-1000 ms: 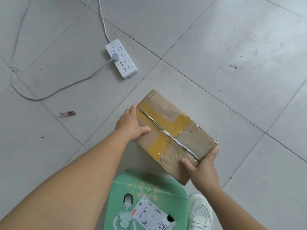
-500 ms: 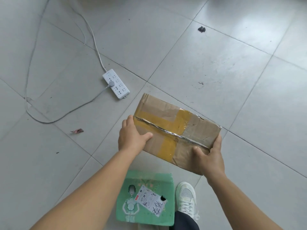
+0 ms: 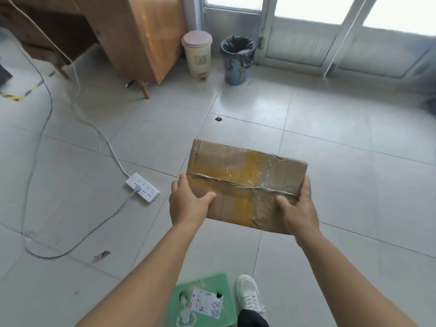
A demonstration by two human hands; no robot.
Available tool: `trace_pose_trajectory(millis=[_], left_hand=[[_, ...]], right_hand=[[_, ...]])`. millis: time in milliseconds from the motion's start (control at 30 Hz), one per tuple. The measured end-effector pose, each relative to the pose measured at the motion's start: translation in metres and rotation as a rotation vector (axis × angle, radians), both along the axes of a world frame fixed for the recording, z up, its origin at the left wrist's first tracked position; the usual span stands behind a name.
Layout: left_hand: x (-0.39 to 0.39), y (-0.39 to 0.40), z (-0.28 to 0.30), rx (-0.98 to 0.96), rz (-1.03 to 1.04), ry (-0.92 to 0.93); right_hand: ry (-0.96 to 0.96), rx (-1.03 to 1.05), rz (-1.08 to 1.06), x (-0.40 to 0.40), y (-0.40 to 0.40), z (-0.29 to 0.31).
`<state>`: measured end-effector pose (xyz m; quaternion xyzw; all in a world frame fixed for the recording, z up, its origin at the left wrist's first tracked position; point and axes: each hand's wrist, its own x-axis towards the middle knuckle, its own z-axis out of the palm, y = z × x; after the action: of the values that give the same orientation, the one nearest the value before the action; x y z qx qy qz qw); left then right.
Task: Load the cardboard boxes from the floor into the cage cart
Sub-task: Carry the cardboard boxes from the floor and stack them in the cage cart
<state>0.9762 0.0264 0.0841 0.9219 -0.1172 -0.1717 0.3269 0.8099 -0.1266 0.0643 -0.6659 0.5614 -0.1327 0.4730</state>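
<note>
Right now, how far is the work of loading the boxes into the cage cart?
Nothing visible shows a box already loaded; the cage cart is not in view. In hand: the left hand and right hand grip the taped cardboard box at its two ends, lifted above the tiled floor. Left: this box must reach the cart, and the green box lies on the floor beside the white shoe.
</note>
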Motion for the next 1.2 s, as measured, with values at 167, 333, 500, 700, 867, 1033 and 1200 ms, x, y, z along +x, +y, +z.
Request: trace_pose_trajectory(millis=[167,333,500,700,867,1033,1200], left_hand=[[-0.04,-0.019,0.071,-0.112,-0.112,-0.067],[-0.09,-0.048,0.13,-0.207,-0.246,-0.147],[-0.159,-0.085,0.172,-0.291,-0.373,-0.154],[-0.267,-0.136,0.218,-0.403,-0.518,-0.167],[-0.371,-0.177,0.247,-0.47,-0.634,-0.16],[-0.465,-0.215,0.269,-0.526,-0.739,-0.164],[-0.546,-0.248,0.288,-0.561,-0.843,-0.166]], right_hand=[[-0.066,-0.101,-0.107,-0.056,-0.005,0.076],[-0.081,-0.195,-0.211,-0.122,-0.011,0.134],[-0.063,-0.284,-0.315,-0.2,-0.026,0.182],[-0.074,-0.378,-0.451,-0.319,-0.052,0.232],[-0.064,-0.472,-0.552,-0.43,-0.066,0.266],[-0.065,-0.505,-0.636,-0.53,-0.08,0.292],[-0.05,-0.535,-0.754,-0.611,-0.086,0.311]])
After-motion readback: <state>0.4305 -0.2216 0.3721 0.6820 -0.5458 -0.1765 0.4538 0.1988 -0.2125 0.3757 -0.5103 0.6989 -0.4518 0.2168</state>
